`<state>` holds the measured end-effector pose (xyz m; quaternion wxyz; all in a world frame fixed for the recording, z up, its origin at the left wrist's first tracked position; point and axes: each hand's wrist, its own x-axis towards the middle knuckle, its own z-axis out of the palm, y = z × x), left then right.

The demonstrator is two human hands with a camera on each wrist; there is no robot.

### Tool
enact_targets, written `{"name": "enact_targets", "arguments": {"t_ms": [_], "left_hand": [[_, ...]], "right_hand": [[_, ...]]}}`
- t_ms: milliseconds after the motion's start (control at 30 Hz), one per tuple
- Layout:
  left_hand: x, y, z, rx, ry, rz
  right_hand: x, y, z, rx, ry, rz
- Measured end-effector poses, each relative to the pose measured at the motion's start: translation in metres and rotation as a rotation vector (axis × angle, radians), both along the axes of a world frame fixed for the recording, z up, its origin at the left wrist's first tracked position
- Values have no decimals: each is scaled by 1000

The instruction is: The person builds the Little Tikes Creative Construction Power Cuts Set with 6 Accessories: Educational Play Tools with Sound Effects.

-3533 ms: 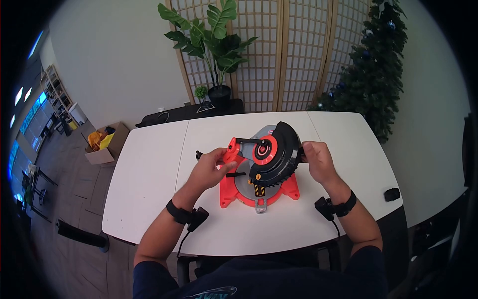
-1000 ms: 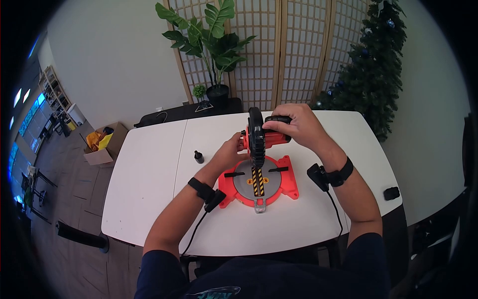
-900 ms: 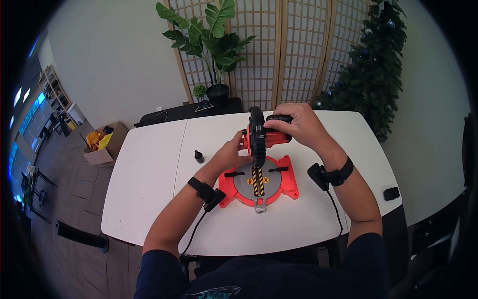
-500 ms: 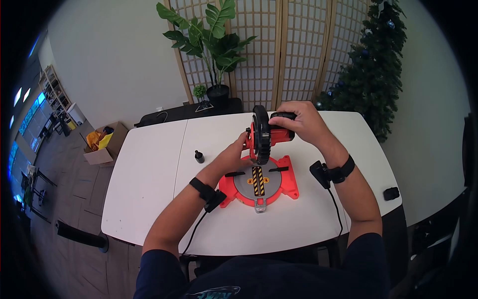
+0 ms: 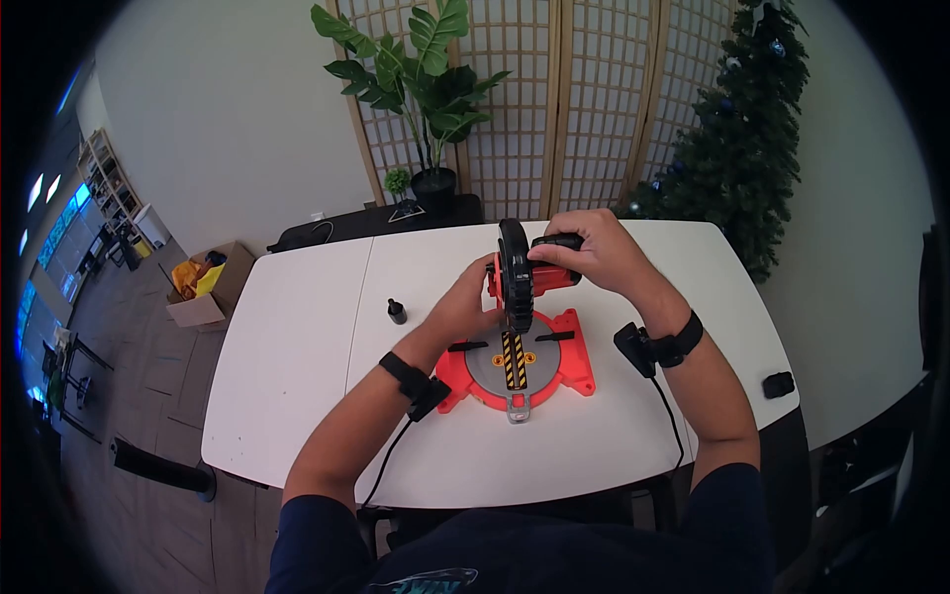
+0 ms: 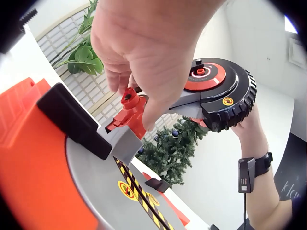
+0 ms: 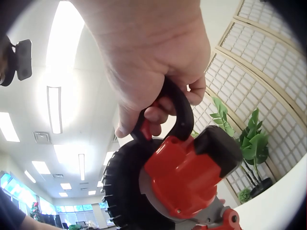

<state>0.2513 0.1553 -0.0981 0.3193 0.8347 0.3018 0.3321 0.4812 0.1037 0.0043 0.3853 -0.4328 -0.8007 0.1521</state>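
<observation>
A toy miter saw stands on the white table (image 5: 287,396). Its red and grey base (image 5: 487,368) has a yellow-and-black striped slot down the middle. Above the base, the saw head (image 5: 517,282), with its black toothed blade guard, is seen edge-on in the head view. My right hand (image 5: 599,252) grips its black loop handle (image 7: 184,115), fingers curled through the loop by a red trigger (image 7: 146,129). My left hand (image 6: 148,57) holds the red hinge bracket (image 6: 130,115) at the back of the base, thumb on the near side; its fingertips are partly hidden behind the bracket.
A small black knob-like piece (image 5: 397,311) stands left of the saw; the left wrist view shows a threaded end (image 6: 29,17). A black object (image 5: 779,385) lies near the table's right edge. Wrist-camera cables (image 5: 669,421) trail over the table's front.
Earlier the saw head lay with its round face toward the camera; now it is edge-on, with my right hand on its top handle. Within the last second it shifted slightly right, then lower.
</observation>
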Motion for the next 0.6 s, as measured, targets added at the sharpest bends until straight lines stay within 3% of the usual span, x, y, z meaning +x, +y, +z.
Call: {"name": "enact_targets", "arguments": {"t_ms": [167, 333, 467, 600], "left_hand": [[9, -1, 5, -110, -44, -117], [9, 0, 4, 79, 149, -60], [7, 0, 8, 58, 182, -54], [4, 15, -16, 91, 199, -64]], "right_hand": [[0, 0, 0, -33, -15, -6], [-3, 0, 1, -86, -26, -14], [-2, 2, -3, -110, 14, 2], [-2, -1, -1, -159, -15, 1]]}}
